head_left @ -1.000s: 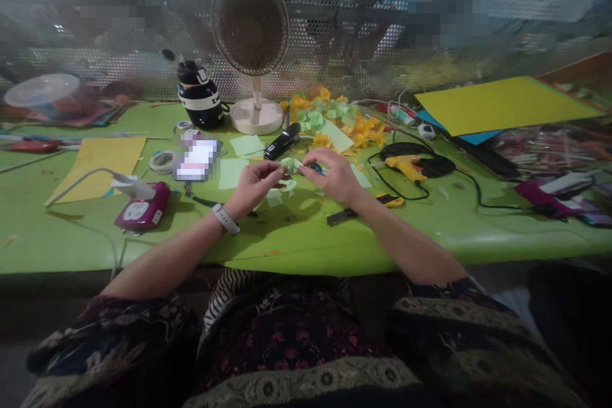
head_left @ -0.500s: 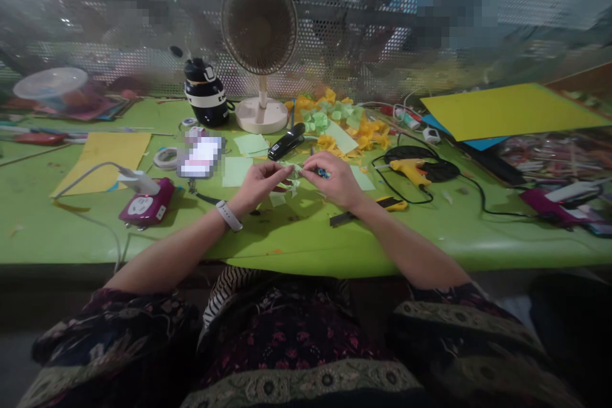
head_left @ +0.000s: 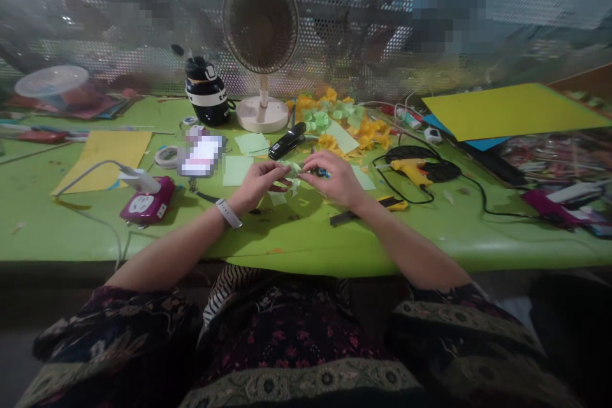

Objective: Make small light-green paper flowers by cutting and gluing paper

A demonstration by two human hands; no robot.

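My left hand (head_left: 258, 183) and my right hand (head_left: 335, 180) meet over the middle of the green table (head_left: 296, 236). Both pinch a small folded piece of pale green paper (head_left: 292, 169) between fingertips. A white watch sits on my left wrist (head_left: 227, 213). Small pale green paper scraps (head_left: 276, 197) lie on the table under the hands. A dark blue object (head_left: 321, 173) shows by my right fingers; whether the hand holds it I cannot tell.
A black stapler (head_left: 285, 140), a fan (head_left: 261, 44), a pile of yellow and green paper flowers (head_left: 344, 121), a yellow glue gun (head_left: 406, 169) with cable, a pink power strip (head_left: 146, 204), tape rolls (head_left: 165, 157), yellow sheets (head_left: 108, 156) and a dark bottle (head_left: 206, 99) surround the hands.
The hands have stayed together on the green paper piece, fingers shifting slightly. The view has drifted a little to the left.
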